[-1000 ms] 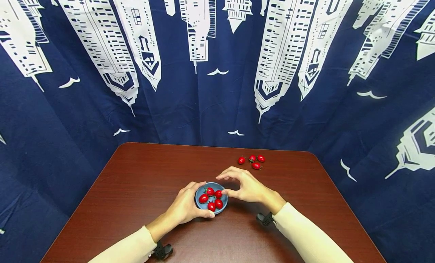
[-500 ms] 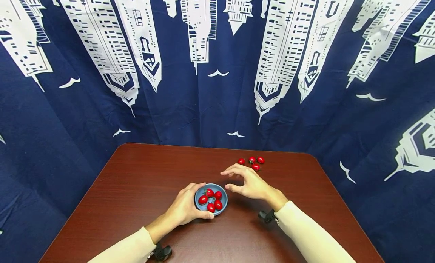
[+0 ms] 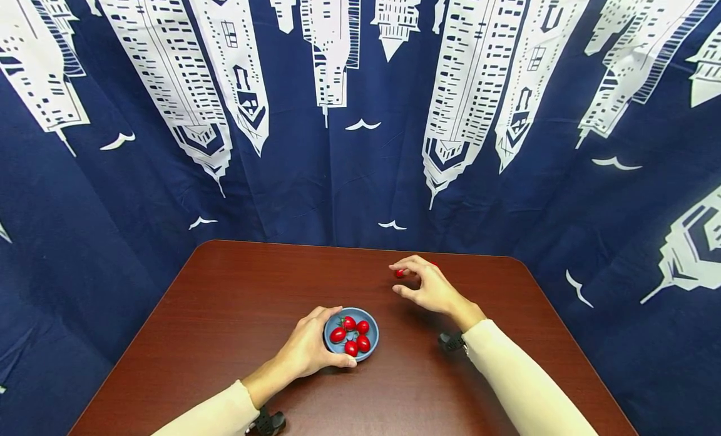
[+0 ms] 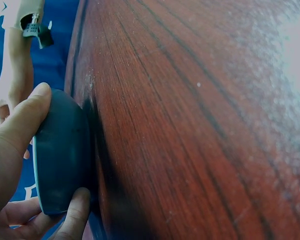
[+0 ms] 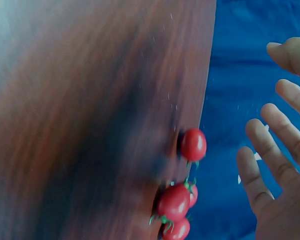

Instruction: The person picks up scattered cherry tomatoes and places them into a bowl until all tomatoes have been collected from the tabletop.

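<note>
A small blue bowl (image 3: 357, 313) with several red cherry tomatoes (image 3: 338, 334) in it stands on the table. My left hand (image 3: 306, 348) grips its left side, thumb at the near rim and fingers round the far side; the left wrist view shows the bowl (image 4: 62, 150) side-on between thumb and fingers. Over the far right of the table my right hand (image 3: 434, 291) reaches out with fingers spread and nothing held. Beneath and beyond it lie several loose cherry tomatoes (image 5: 173, 202) with green stems, mostly hidden by the hand in the head view.
The brown wooden table (image 3: 253, 286) has its back edge just past the loose tomatoes. Behind it hangs a dark blue curtain (image 3: 360, 186) printed with white buildings and birds.
My right hand has moved from the bowl's right rim away to the far right, over the loose tomatoes. The left hand and the bowl have stayed in place.
</note>
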